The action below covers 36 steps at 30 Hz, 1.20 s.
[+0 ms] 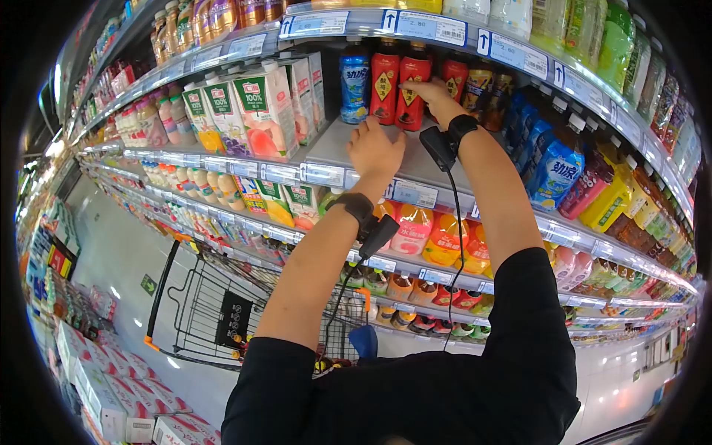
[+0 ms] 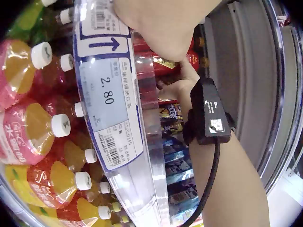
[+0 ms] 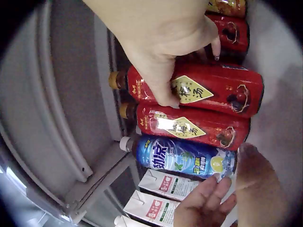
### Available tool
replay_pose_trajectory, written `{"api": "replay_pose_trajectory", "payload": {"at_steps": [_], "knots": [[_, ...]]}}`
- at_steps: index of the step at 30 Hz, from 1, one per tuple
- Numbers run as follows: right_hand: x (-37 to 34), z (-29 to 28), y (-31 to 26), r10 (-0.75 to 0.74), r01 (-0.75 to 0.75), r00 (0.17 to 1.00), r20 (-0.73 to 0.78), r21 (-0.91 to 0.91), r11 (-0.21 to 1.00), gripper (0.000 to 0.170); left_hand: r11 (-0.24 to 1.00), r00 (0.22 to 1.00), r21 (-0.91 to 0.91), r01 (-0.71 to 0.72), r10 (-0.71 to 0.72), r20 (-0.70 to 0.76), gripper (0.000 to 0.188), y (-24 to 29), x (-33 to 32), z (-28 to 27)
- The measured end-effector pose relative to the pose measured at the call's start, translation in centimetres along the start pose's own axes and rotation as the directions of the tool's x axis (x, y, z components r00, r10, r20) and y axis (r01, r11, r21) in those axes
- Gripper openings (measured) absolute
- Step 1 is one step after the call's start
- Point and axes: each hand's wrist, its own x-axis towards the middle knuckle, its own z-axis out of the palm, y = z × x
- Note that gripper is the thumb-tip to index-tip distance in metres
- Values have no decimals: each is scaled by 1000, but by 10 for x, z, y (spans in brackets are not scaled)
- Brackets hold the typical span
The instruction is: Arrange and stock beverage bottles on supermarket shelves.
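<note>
My right hand (image 1: 443, 101) grips a red bottle of plum drink (image 1: 412, 93) on the shelf. In the right wrist view, the thumb of that right hand (image 3: 163, 40) lies across the label of the red bottle (image 3: 220, 90), with its fingers round the far side. A second red bottle (image 1: 383, 81) stands right beside it, then a blue bottle (image 1: 354, 85). My left hand (image 1: 376, 152) is low in front of these bottles, fingers loosely bent, holding nothing. The right wrist view puts the left fingertips (image 3: 222, 187) close to the blue bottle's base (image 3: 229, 163).
Juice cartons (image 1: 256, 111) stand to the left on this shelf. More red and brown bottles (image 1: 478, 89) are to the right. A price-tag rail (image 1: 415, 194) runs along the shelf's front edge, with orange and pink bottles (image 1: 411, 230) below. A shopping cart (image 1: 222, 304) stands behind, lower left.
</note>
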Motion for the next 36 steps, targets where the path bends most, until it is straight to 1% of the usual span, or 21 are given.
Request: {"api": "replay_pose_trajectory", "payload": {"at_steps": [1,4,7,8,11,12,15,16,19,20,22,23,25,27,28,29,31,32,34,35,36], "knots": [[0,-1,1,-44,44,999,17,-9,999,54,1000,1000,-12,-3,3,-1,53,1,0,-1],[0,-7,-1,-41,53,996,75,-173,983,55,999,1000,-45,-7,7,-5,60,0,-1,-3],[-34,-14,-24,-108,135,986,129,-231,963,53,998,999,-66,-23,22,-28,66,0,0,-1],[-56,-19,-39,-125,165,964,234,-157,974,51,998,999,-63,-30,27,-41,68,0,1,-1],[-102,-25,-62,-159,199,938,308,-100,975,52,996,998,-78,-52,50,-32,70,3,-3,-8],[-121,-28,-71,-260,267,882,392,38,963,54,995,998,-87,-58,56,-24,71,3,-4,-11],[-145,-35,-71,-423,424,786,450,103,900,58,971,978,-139,-195,181,-107,71,-2,-9,-11],[-157,-39,-78,-424,452,765,484,64,890,61,962,967,-139,-233,213,-143,69,-6,-9,-6],[-171,-49,-80,-383,424,759,526,47,904,69,922,924,-144,-358,328,-197,68,-13,-8,0],[-174,-53,-82,-389,416,758,524,71,907,69,903,906,-159,-398,359,-224,68,-14,-9,-1],[-183,-63,-89,-394,448,761,516,22,894,69,858,864,-189,-477,419,-280,67,-13,-13,-9],[-187,-68,-91,-395,461,763,512,-3,887,69,824,850,-242,-513,447,-279,67,-10,-13,-16],[-200,-76,-99,-429,462,738,521,74,884,66,748,824,-346,-566,497,-272,66,-4,-19,-34],[-222,-84,-114,-469,474,716,517,132,870,65,724,835,-417,-550,491,-247,63,4,-35,-64],[-235,-86,-119,-530,493,692,490,214,843,65,713,840,-448,-539,489,-233,62,8,-46,-81],[-249,-86,-123,-517,463,701,491,239,854,65,701,867,-530,-478,473,-157,61,12,-57,-101],[-273,-85,-126,-489,396,720,493,287,872,65,667,894,-669,-329,448,8,59,16,-83,-131],[-284,-82,-124,-492,378,720,490,319,869,62,631,884,-731,-261,460,82,59,9,-93,-136],[-309,-76,-120,-354,208,765,538,313,927,61,550,843,-829,-101,489,223,58,-4,-114,-146],[-321,-73,-117,-280,120,775,566,303,945,60,471,843,-880,66,445,301,60,-6,-130,-154],[-331,-69,-110,-278,89,767,578,333,939,61,442,832,-886,141,432,348,62,-14,-142,-153]]}}
